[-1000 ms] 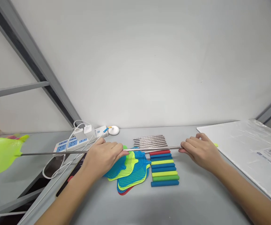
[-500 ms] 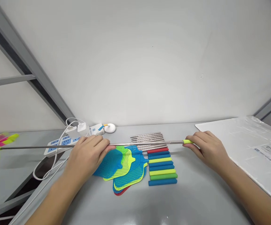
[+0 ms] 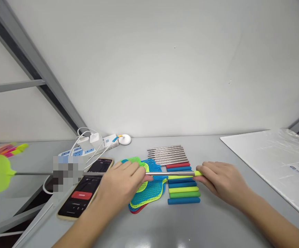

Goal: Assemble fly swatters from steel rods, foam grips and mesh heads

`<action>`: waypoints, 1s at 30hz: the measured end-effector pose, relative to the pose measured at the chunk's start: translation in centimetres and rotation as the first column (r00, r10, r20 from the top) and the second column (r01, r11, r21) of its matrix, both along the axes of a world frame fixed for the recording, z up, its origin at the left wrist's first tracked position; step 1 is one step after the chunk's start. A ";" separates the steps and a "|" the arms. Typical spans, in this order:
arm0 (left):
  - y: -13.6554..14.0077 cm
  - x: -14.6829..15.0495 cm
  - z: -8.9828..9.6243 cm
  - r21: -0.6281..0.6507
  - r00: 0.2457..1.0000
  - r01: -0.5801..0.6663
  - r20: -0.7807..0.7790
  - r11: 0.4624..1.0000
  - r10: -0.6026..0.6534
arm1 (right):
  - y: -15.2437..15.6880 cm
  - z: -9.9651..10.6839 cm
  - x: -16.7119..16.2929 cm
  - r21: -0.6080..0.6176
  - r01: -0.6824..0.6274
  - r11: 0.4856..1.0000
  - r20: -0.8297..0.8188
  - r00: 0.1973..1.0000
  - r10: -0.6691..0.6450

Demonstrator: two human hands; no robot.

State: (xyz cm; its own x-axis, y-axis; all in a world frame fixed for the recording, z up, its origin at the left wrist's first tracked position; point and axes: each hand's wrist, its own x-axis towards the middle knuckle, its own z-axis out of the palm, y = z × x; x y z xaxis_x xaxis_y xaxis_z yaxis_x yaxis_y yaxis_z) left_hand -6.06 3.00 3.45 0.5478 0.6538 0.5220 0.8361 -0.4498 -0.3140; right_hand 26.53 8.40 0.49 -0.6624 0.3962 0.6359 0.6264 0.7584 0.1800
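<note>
A fly swatter (image 3: pixel 172 173) with a telescopic metal rod stretches across in front of me, its yellow-green paddle far to the left. My left hand (image 3: pixel 125 179) is closed around the rod's middle. The yellow-green grip at the other end sits in my right hand (image 3: pixel 216 177), fingers wrapped round it. Below the rod lie overlapping perforated swatter heads (image 3: pixel 149 196) in blue, green, yellow and red, partly hidden by my left hand. Several coloured grip tubes (image 3: pixel 184 200) are lined up to their right. Behind them rests a row of thin metal rods (image 3: pixel 166 155).
A phone (image 3: pixel 81 203) lies left of my left forearm. Behind it are a white power strip (image 3: pixel 89 151) with plugs and cables, and a round white device (image 3: pixel 124 139). A wrapped white board (image 3: pixel 258 151) covers the right side. More bright swatter parts (image 3: pixel 17 150) lie far left.
My left hand has slid right along the rod, nearer my right hand, uncovering the phone. The swatter has come lower and slightly closer, and more of its paddle shows.
</note>
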 end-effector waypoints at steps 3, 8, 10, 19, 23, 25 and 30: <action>-0.5 1.7 -0.4 0.029 0.999 0.005 0.044 1.000 -0.006 | -0.9 0.1 -1.2 0.033 0.015 0.999 -0.018 1.000 -0.015; -0.6 2.2 -0.1 0.068 1.000 -0.001 0.029 0.998 -0.001 | -1.3 0.0 -1.9 0.034 0.039 0.999 -0.045 0.998 -0.037; -0.5 2.1 0.0 0.068 1.000 0.001 0.028 0.998 -0.003 | -1.2 -0.1 -1.9 0.022 0.035 0.999 -0.043 0.999 -0.034; 1.2 -3.3 0.6 -0.089 0.996 -0.086 0.011 0.992 0.087 | 1.7 0.0 2.8 0.025 0.100 0.995 -0.094 0.991 -0.097; 1.6 -4.6 0.6 -0.124 0.994 -0.106 -0.010 0.987 0.106 | 2.6 0.2 4.5 -0.005 0.124 0.992 -0.097 0.988 -0.123; 1.4 -4.1 0.5 -0.107 0.993 -0.115 -0.017 0.988 0.114 | 2.5 0.3 4.8 0.013 0.139 0.990 -0.101 0.985 -0.137; 0.5 -2.7 0.6 -0.003 0.994 -0.102 -0.045 0.995 0.102 | 1.6 0.9 4.9 0.095 0.184 0.978 -0.099 0.980 -0.174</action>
